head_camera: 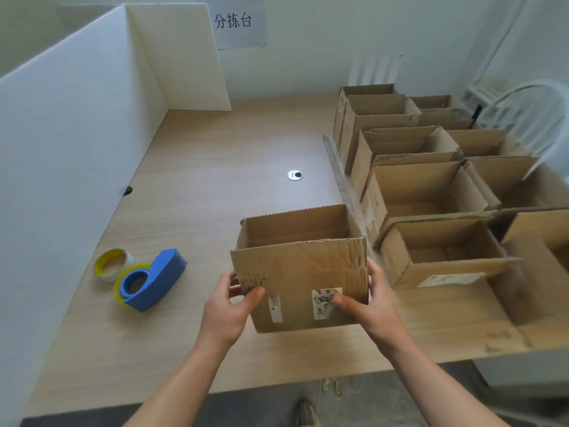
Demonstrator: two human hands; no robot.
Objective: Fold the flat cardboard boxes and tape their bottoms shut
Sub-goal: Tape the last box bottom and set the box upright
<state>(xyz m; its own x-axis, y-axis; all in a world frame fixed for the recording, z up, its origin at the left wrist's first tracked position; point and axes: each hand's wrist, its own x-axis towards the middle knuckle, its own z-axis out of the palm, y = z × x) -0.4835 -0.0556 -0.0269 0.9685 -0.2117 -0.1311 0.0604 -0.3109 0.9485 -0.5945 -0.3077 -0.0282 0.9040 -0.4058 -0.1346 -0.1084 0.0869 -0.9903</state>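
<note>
Brown open-topped cardboard box (300, 282), worn, gripped by left hand (229, 306) and right hand (374, 306).

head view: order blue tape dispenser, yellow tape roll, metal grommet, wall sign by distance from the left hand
1. blue tape dispenser, just left of the left hand
2. yellow tape roll, further left
3. metal grommet, mid-table, beyond
4. wall sign, far wall

Left hand (229, 306), right hand (374, 298) — thumbs inward
</note>
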